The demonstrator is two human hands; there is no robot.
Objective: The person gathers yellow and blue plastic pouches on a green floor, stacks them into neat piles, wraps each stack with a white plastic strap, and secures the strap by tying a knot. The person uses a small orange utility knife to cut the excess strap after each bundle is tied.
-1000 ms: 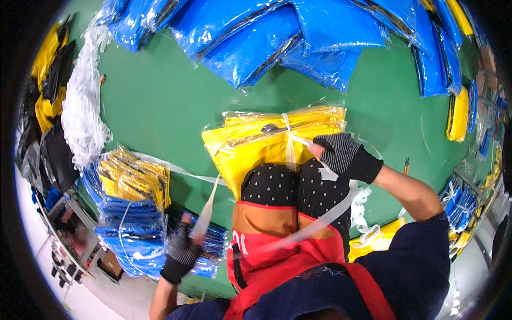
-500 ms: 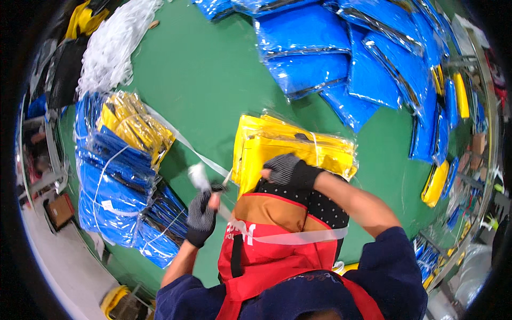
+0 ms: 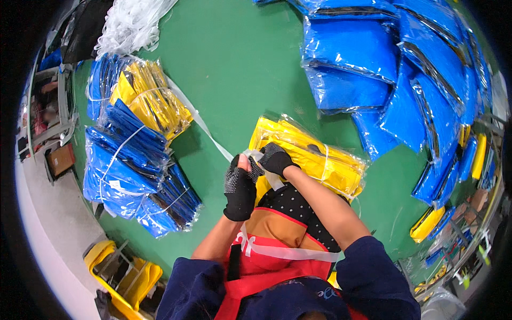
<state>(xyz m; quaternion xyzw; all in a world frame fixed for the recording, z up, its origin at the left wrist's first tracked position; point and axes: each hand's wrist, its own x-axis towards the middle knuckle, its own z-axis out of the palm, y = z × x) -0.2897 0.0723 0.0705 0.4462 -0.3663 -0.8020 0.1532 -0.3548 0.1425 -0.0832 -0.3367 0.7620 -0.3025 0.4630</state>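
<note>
Clear plastic bags hold flat yellow goods, stacked into a yellow bundle with a band around it; it lies at the person's knees, on the green surface. At left, more clear bags hold blue goods in tied blue bundles, beside a smaller yellow stack. Loose blue packets fan out at upper right, their film glossy and creased. The white strap is flat, thin and ribbon-like. Both hands wear dark knit gloves (a thumb shows bare): the left hand is closed on the strap, and the right hand is curled around it too. Half a second ago the hands were apart — now they meet at the bundle's left corner.
</note>
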